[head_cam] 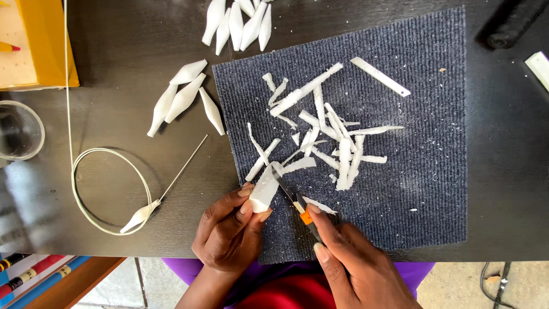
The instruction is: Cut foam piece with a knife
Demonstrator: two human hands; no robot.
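Nearest to me, at the near edge of the dark desk (114, 189), my left hand (229, 232) pinches a white foam block (264, 189) between thumb and fingers. The block stands tilted, with its long axis running from the hand up and a little to the right, over the near left corner of the grey ribbed mat (412, 171). My right hand (357, 269) is closed around a craft knife (297, 203) with an orange slider; the blade points up-left and touches the right side of the block. So the block lies just left of the blade, and the left hand is the nearer one to it.

Beyond the hands, many white shavings (326, 137) lie in the middle of the mat. On the bare desk to the left I see a loop of thin cord (91, 166) with one spindle-shaped white piece and a long needle (183, 166). Farther away lie more carved spindle pieces (183, 97). At the far left corner there is a yellow box (46, 40), and beside it a clear cup (20, 131).
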